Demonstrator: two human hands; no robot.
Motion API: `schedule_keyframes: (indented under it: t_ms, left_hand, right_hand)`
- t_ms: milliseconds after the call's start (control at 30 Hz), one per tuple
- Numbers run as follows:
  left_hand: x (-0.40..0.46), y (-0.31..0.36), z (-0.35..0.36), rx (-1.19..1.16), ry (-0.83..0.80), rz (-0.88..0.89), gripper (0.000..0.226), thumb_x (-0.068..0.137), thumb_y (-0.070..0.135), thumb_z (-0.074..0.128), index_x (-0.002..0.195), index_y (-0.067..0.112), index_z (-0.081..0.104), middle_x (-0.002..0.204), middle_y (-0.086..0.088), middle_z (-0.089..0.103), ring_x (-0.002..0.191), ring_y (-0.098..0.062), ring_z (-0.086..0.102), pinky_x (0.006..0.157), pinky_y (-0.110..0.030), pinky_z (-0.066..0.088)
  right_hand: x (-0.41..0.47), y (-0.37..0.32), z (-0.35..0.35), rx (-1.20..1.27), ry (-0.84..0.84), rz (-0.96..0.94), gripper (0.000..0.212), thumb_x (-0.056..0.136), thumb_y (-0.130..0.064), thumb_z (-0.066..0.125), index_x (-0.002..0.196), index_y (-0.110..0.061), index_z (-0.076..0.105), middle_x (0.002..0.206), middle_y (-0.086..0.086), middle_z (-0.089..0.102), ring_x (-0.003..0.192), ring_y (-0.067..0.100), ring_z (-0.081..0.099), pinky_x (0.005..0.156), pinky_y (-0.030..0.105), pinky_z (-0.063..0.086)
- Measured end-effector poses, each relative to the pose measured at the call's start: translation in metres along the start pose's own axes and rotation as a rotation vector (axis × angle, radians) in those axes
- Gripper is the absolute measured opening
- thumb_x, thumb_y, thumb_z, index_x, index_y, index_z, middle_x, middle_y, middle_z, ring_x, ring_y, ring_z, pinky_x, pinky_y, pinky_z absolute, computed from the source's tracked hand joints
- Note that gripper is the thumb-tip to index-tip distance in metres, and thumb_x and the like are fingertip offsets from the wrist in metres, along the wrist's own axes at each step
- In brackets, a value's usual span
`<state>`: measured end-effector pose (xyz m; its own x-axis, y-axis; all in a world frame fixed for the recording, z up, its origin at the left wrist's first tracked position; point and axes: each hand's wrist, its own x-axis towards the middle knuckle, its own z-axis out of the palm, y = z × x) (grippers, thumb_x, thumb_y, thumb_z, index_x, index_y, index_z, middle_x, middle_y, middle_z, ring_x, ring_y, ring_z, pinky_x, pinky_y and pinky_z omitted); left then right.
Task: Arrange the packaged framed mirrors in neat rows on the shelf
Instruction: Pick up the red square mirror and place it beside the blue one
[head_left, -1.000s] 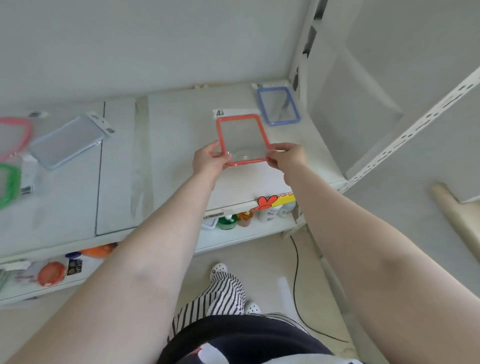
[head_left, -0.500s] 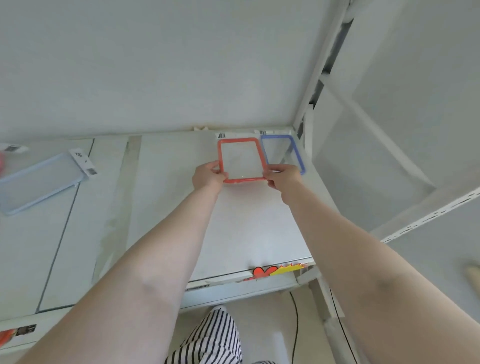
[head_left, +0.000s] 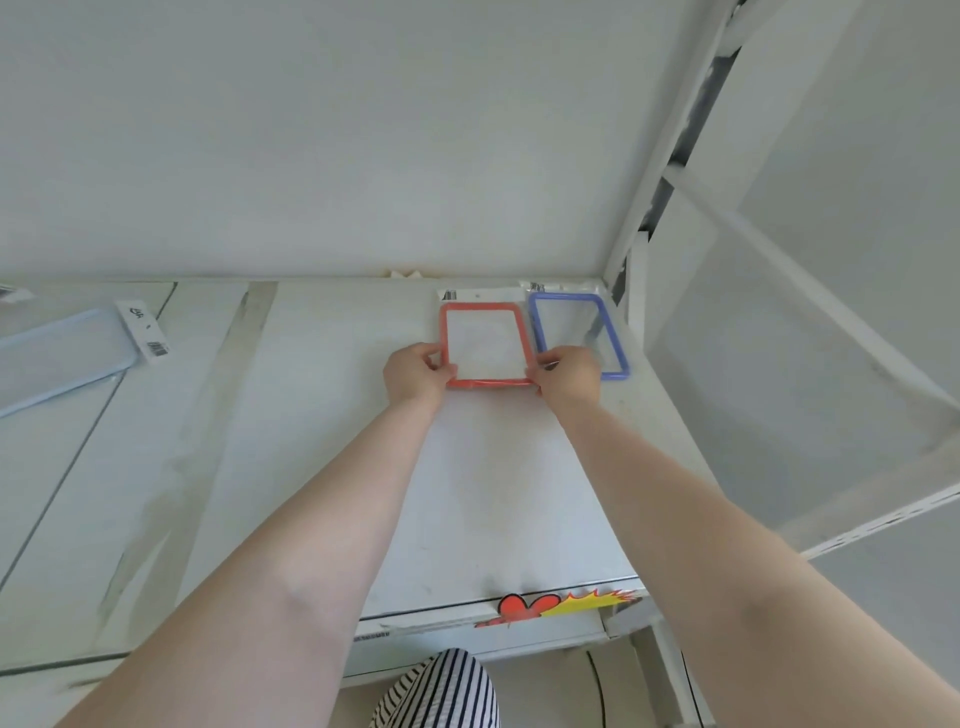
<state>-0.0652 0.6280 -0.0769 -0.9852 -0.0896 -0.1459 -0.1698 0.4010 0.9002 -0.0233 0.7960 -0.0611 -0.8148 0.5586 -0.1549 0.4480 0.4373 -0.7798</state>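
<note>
At the near corners of the red-framed mirror (head_left: 487, 345), the left hand (head_left: 415, 371) and right hand (head_left: 569, 375) each pinch the frame. Set it flat on the shelf (head_left: 332, 415), parallel to the blue-framed mirror (head_left: 576, 332) just to its right, rear edges aligned, before letting go.

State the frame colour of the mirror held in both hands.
Orange-red frame on the held mirror, clearest in the head view.

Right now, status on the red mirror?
Left hand and right hand grip red-framed packaged mirror, near corners. Mirror at shelf back, beside blue-framed packaged mirror. Nothing blocking.
</note>
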Motion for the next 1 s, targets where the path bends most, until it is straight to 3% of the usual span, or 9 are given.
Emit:
schedule_keyframes:
  t_ms: [67, 167, 267, 367, 500, 767, 1000]
  left_hand:
    - [0.0, -0.002, 0.003, 0.078, 0.05, 0.048, 0.047, 0.081, 0.019, 0.071, 0.126, 0.009, 0.06, 0.126, -0.016, 0.055, 0.107, -0.027, 0.062, 0.093, -0.023, 0.042]
    - [-0.001, -0.001, 0.013, 0.253, 0.078, 0.193, 0.06, 0.08, 0.033, 0.071, 0.132, 0.011, 0.052, 0.137, -0.013, 0.041, 0.124, -0.03, 0.047, 0.106, -0.031, 0.038]
    - [-0.004, -0.001, 0.03, 0.396, -0.089, 0.285, 0.091, 0.075, 0.047, 0.073, 0.147, 0.01, 0.031, 0.156, -0.012, 0.022, 0.145, -0.029, 0.021, 0.119, -0.034, 0.024]
    - [-0.002, -0.005, 0.041, 0.446, -0.118, 0.287, 0.105, 0.072, 0.051, 0.074, 0.151, 0.007, 0.02, 0.161, -0.012, 0.009, 0.149, -0.029, 0.011, 0.122, -0.035, 0.016]
    - [0.005, -0.003, 0.046, 0.405, -0.095, 0.261, 0.106, 0.073, 0.047, 0.075, 0.151, 0.006, 0.017, 0.161, -0.012, 0.006, 0.15, -0.028, 0.009, 0.122, -0.034, 0.015]
    - [0.007, 0.0, 0.053, 0.372, -0.062, 0.273, 0.102, 0.067, 0.05, 0.078, 0.145, 0.004, 0.03, 0.158, -0.012, 0.018, 0.144, -0.031, 0.023, 0.118, -0.037, 0.026]
    - [0.007, 0.001, 0.05, 0.482, -0.05, 0.302, 0.099, 0.073, 0.048, 0.074, 0.148, 0.006, 0.024, 0.16, -0.014, 0.014, 0.147, -0.032, 0.014, 0.12, -0.042, 0.016]
  right_hand:
    - [0.001, 0.002, -0.002, -0.105, 0.057, -0.022, 0.019, 0.088, -0.02, 0.062, 0.105, -0.016, 0.069, 0.104, 0.004, 0.071, 0.093, 0.026, 0.067, 0.079, 0.032, 0.054]
    - [0.008, 0.007, -0.009, -0.166, 0.198, -0.053, 0.024, 0.088, -0.031, 0.06, 0.109, -0.021, 0.067, 0.111, 0.004, 0.066, 0.109, 0.025, 0.058, 0.081, 0.035, 0.052]
    - [0.018, 0.016, -0.013, -0.254, 0.218, -0.05, 0.039, 0.089, -0.04, 0.06, 0.126, -0.025, 0.06, 0.126, 0.005, 0.059, 0.128, 0.028, 0.041, 0.098, 0.039, 0.043]
    - [0.024, 0.026, -0.009, -0.329, 0.147, -0.058, 0.042, 0.089, -0.045, 0.057, 0.127, -0.026, 0.059, 0.135, 0.006, 0.052, 0.136, 0.031, 0.032, 0.114, 0.041, 0.027]
    - [0.024, 0.034, -0.006, -0.343, 0.154, -0.088, 0.033, 0.089, -0.046, 0.057, 0.111, -0.022, 0.064, 0.135, 0.007, 0.048, 0.14, 0.033, 0.028, 0.118, 0.045, 0.017]
    - [0.016, 0.029, -0.005, -0.292, 0.156, -0.066, 0.034, 0.09, -0.042, 0.057, 0.114, -0.018, 0.064, 0.139, 0.009, 0.046, 0.142, 0.033, 0.024, 0.118, 0.043, 0.013]
    - [0.019, 0.026, -0.008, -0.307, 0.125, -0.04, 0.034, 0.089, -0.043, 0.058, 0.116, -0.023, 0.063, 0.143, 0.007, 0.045, 0.144, 0.032, 0.021, 0.118, 0.043, 0.016]
